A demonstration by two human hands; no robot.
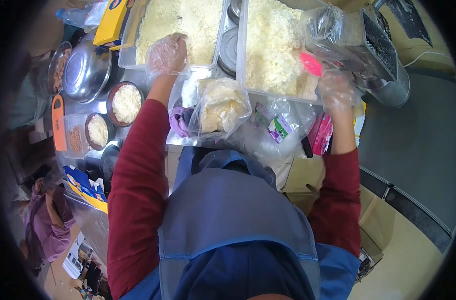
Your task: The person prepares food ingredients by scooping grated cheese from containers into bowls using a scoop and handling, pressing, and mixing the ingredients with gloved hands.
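Observation:
My left hand, in a clear plastic glove, reaches over the near rim of the left plastic tub, which holds pale grated cheese. Its fingers look curled, and what they hold, if anything, is hidden. My right hand, gloved too, is at the near right corner of the right tub, below the grating machine. Its fingers are closed by a pink plastic scraper, which points into the grated cheese. Between my arms, an open clear bag holds a pale block with crumbled pieces.
On the left stand a metal bowl, two bowls of white gratings, an orange-handled grater and a yellow box. Empty plastic packaging lies at the table's front edge. Another person is at lower left.

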